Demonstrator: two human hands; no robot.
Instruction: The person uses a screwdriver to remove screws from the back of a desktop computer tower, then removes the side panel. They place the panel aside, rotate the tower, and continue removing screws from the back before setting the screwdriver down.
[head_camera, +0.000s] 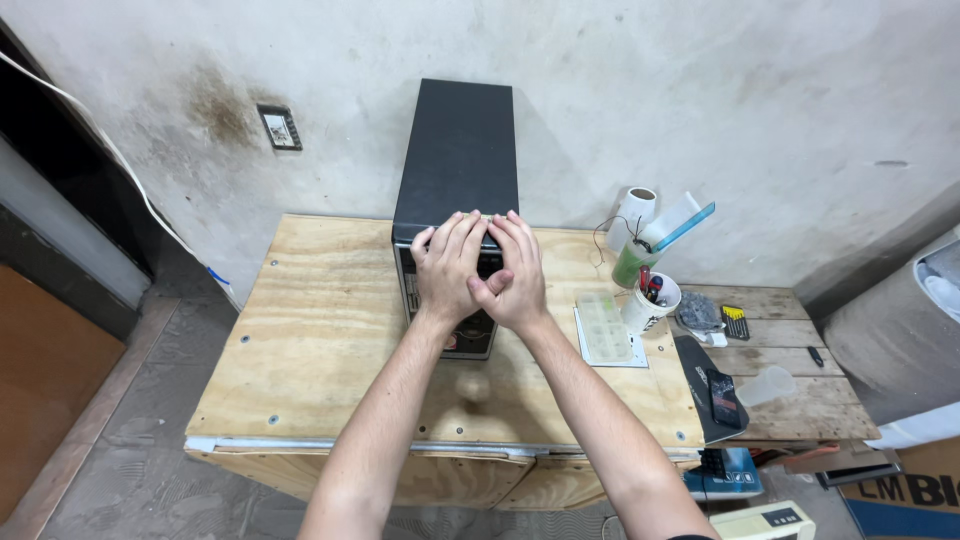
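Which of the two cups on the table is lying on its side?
The clear plastic cup near the right edge lies tipped; the white cup stands upright, full of tools.

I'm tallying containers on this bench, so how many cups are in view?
2: a white cup stuffed with tools, right of the computer case, and a clear plastic cup lying on the plank bench's right side. Clutter may hide others.

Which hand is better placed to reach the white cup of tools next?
The right hand, probably. It rests with the left hand on the black computer case, but the white cup stands on the right side.
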